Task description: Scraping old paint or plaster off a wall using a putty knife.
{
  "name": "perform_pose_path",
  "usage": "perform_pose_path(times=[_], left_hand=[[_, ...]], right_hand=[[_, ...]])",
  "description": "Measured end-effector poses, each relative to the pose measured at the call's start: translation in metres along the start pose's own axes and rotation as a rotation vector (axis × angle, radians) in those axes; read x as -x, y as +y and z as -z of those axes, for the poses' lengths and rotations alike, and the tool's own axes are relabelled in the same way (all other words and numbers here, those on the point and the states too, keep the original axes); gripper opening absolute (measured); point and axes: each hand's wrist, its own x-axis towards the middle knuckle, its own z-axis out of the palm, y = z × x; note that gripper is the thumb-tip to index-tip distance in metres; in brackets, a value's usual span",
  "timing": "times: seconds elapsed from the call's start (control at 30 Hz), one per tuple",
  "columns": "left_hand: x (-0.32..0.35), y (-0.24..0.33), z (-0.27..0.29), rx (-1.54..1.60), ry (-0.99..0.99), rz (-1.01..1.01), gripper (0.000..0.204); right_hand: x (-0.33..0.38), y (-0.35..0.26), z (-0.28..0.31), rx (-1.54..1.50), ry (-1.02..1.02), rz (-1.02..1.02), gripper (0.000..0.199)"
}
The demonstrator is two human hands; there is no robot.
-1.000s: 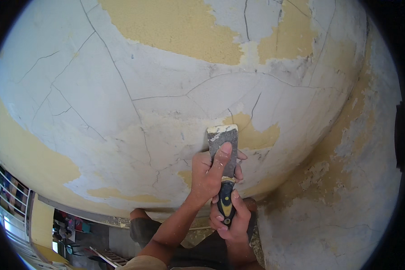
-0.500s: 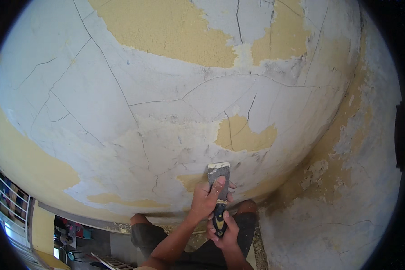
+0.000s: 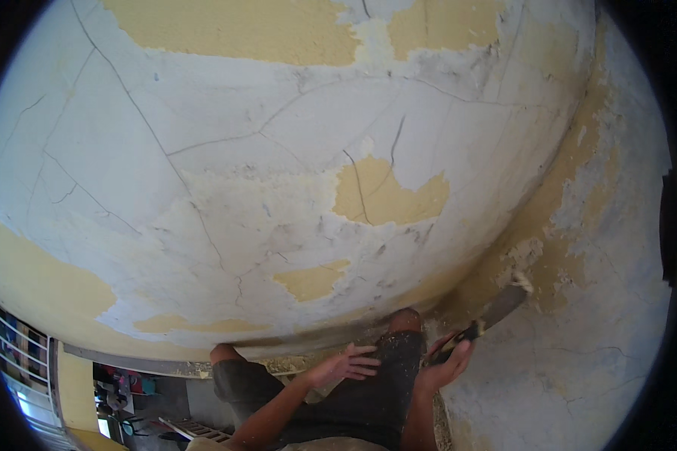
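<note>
My right hand (image 3: 450, 367) is wrapped round the dark handle of a paint scraper (image 3: 504, 304). The scraper's wide grey blade points up and to the right, with pale residue on its end. It lies in front of the right-hand wall (image 3: 549, 361); whether it touches there I cannot tell. My left hand (image 3: 346, 364) is empty, fingers apart, over my lap between the knees. Ahead stands a cracked white wall (image 3: 241, 195) with flaking paint. Bare yellow patches show on it, such as the yellow patch (image 3: 395, 197) right of the middle.
The two walls meet in a corner (image 3: 496, 252) at the right. Flakes of debris (image 3: 282, 366) lie along the wall's foot. A wooden ladder (image 3: 195, 431) is at the lower left, with a white window grille (image 3: 19, 338) farther left.
The scraper has swung from the front wall to the right, now in my right hand alone. My left hand has let go of it and dropped toward my lap. The view has shifted.
</note>
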Motion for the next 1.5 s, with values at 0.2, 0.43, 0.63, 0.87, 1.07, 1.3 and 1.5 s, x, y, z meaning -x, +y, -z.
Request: perform_pose_path(times=[0.2,0.43,0.63,0.87,1.07,1.3,1.5], left_hand=[[0.044,-0.134,0.121,-1.318,0.474,0.628,0.055],[0.045,-0.152,0.136,-1.325,0.205,0.345,0.055],[0.013,-0.095,0.033,-1.088,0.582,-0.077,0.053],[-0.005,-0.086,-0.029,-1.633,-0.032,-0.301,0.054],[0.017,-0.093,-0.006,-1.579,-0.014,-0.090,0.058],[0.070,-0.076,0.029,-1.649,0.111,0.244,0.065],[0.098,-0.050,0.045,-1.525,0.363,0.289,0.064]], right_hand=[[-0.043,0.038,-0.003,0.639,-0.110,0.325,0.046],[-0.045,0.041,-0.001,0.465,-0.103,0.194,0.050],[-0.055,0.017,0.024,0.388,-0.166,0.024,0.037],[-0.043,0.022,0.116,0.948,-0.232,-0.299,0.037],[0.021,0.007,0.183,1.379,-0.959,0.227,0.037],[0.025,-0.012,0.235,1.231,-1.422,0.395,0.031],[0.034,-0.002,0.287,1.305,-0.476,-0.282,0.029]])
